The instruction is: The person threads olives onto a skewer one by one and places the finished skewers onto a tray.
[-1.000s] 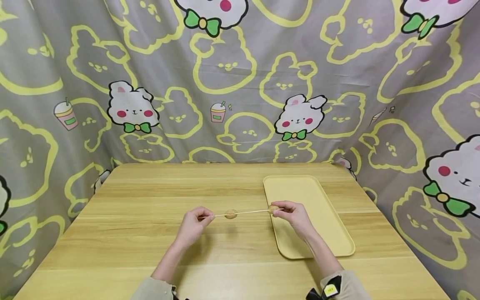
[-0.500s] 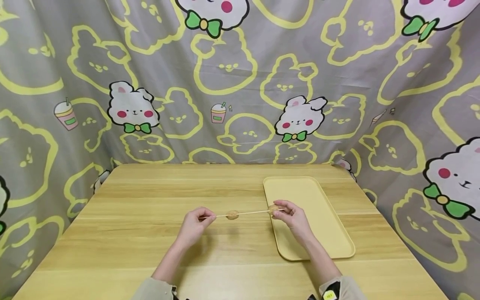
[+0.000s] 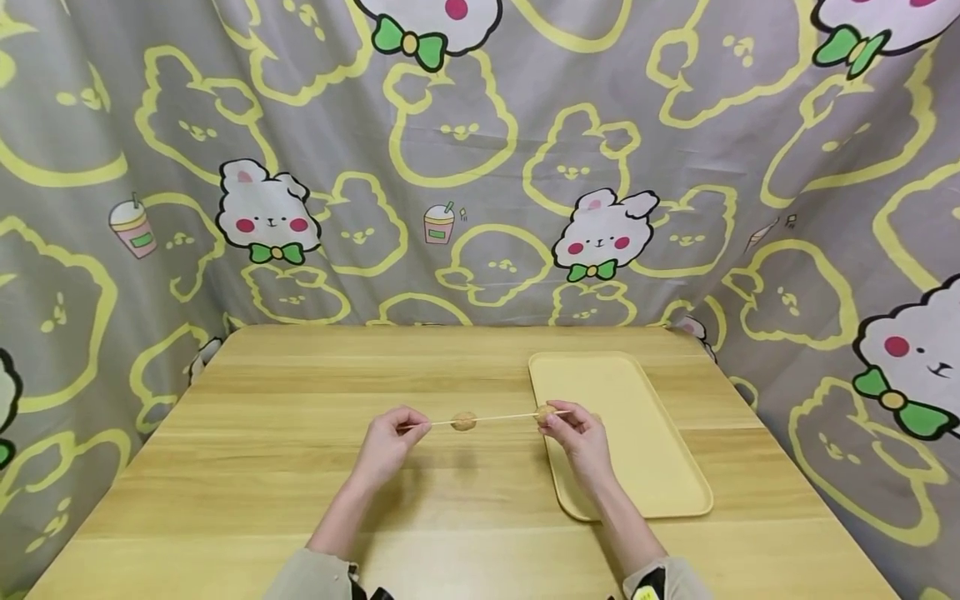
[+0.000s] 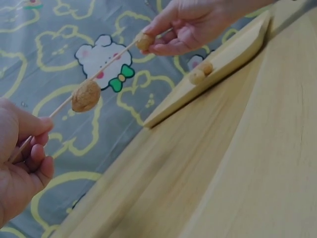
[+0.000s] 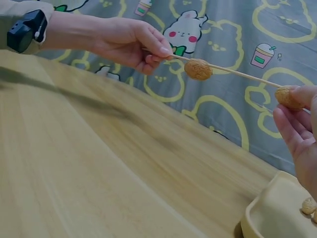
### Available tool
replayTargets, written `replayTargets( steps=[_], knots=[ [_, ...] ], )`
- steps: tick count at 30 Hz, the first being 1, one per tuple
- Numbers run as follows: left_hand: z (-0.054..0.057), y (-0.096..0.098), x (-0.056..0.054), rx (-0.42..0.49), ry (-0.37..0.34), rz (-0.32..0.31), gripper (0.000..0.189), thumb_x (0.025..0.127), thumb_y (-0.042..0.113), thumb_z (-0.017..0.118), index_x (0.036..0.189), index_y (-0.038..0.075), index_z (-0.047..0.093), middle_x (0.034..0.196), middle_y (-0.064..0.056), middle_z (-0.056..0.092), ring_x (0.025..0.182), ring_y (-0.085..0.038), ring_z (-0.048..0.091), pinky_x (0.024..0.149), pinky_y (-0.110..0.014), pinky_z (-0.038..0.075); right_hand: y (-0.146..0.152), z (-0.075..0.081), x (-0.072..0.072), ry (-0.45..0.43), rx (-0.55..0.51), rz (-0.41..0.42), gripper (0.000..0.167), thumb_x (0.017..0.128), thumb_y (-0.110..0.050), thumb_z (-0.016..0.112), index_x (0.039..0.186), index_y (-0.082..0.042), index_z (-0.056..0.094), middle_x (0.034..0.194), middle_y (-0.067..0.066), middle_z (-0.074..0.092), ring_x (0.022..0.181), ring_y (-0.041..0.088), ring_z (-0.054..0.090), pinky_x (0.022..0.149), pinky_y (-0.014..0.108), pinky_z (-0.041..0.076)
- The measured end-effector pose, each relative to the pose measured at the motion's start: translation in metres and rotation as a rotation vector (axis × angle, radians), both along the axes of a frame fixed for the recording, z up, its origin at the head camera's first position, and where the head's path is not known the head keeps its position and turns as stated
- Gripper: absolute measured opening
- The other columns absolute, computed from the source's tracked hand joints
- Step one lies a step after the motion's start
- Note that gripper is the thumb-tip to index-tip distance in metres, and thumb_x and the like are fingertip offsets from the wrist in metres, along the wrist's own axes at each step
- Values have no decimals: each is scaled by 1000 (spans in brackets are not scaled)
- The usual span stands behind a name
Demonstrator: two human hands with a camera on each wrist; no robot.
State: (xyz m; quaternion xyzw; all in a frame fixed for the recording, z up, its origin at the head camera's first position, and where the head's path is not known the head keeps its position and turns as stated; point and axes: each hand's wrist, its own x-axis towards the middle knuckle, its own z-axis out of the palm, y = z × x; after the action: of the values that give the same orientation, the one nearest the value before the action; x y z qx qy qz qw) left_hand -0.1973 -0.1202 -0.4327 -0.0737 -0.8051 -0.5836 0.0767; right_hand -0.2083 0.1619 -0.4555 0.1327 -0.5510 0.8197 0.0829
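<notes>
A thin wooden skewer [image 3: 502,417] is held nearly level over the table. At its left end my left hand [image 3: 390,446] pinches it between thumb and fingers. A brown, wrinkled, fried-looking ball [image 4: 86,96] is threaded on the skewer a little beyond those fingers. Near the right end my right hand [image 3: 585,446] grips a second brown ball [image 5: 289,97] with thumb and fingertips, and the skewer runs up to this ball. Bare skewer shows between the two balls.
A pale yellow tray [image 3: 637,475] lies on the right of the wooden table [image 3: 262,467], partly under my right hand and forearm. Several more brown balls [image 4: 197,76] rest in it, mostly hidden by that hand in the head view. A patterned grey curtain [image 3: 337,108] surrounds the table.
The skewer and its balls have risen slightly. My right wrist and forearm have swung a little to the left, while the left hand stays nearly in place.
</notes>
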Motion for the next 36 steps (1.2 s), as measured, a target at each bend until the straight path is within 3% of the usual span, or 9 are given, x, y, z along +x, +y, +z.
replayTargets(
  steps=[5, 11, 18, 22, 27, 36],
  knots=[
    [0, 3, -1, 23, -6, -15, 5, 83, 0, 66, 83, -4, 66, 80, -5, 62, 72, -13, 54, 63, -23, 45, 0, 2, 0, 9, -25, -9, 20, 85, 12, 55, 99, 1, 64, 84, 6, 64, 76, 13, 64, 72, 26, 52],
    [1, 7, 3, 54, -46, -12, 6, 84, 1, 65, 83, -5, 65, 80, -5, 62, 74, -12, 53, 65, -22, 44, 0, 2, 0, 38, -64, 49, 28, 85, 15, 53, 98, -6, 67, 87, 6, 66, 80, 14, 64, 73, 25, 52],
    [28, 14, 19, 35, -20, -27, 5, 83, -6, 62, 83, -11, 62, 79, -10, 61, 76, -15, 54, 66, -23, 44, -2, 0, 0, 30, -100, 86, 31, 85, 16, 51, 97, -6, 67, 89, 6, 67, 82, 13, 64, 74, 25, 52],
    [32, 16, 21, 32, -29, -21, 7, 84, -5, 62, 83, -11, 62, 78, -10, 61, 75, -15, 54, 67, -22, 44, -4, 0, 0, 16, -91, 89, 28, 85, 16, 52, 98, -5, 66, 90, 6, 67, 82, 13, 64, 74, 25, 52],
    [35, 17, 21, 40, -30, -16, 10, 84, -2, 63, 81, -12, 62, 77, -8, 61, 72, -12, 52, 65, -21, 43, -7, 1, -1, -2, -83, 92, 26, 86, 16, 51, 101, -1, 64, 90, 5, 67, 82, 13, 64, 74, 26, 52],
    [36, 18, 22, 51, -33, -27, 6, 84, -5, 62, 81, -11, 62, 77, -9, 59, 71, -12, 51, 63, -21, 42, -13, -1, -1, -38, -93, 121, 26, 86, 14, 52, 100, -5, 64, 92, 5, 66, 82, 13, 64, 75, 26, 52]
  ],
)
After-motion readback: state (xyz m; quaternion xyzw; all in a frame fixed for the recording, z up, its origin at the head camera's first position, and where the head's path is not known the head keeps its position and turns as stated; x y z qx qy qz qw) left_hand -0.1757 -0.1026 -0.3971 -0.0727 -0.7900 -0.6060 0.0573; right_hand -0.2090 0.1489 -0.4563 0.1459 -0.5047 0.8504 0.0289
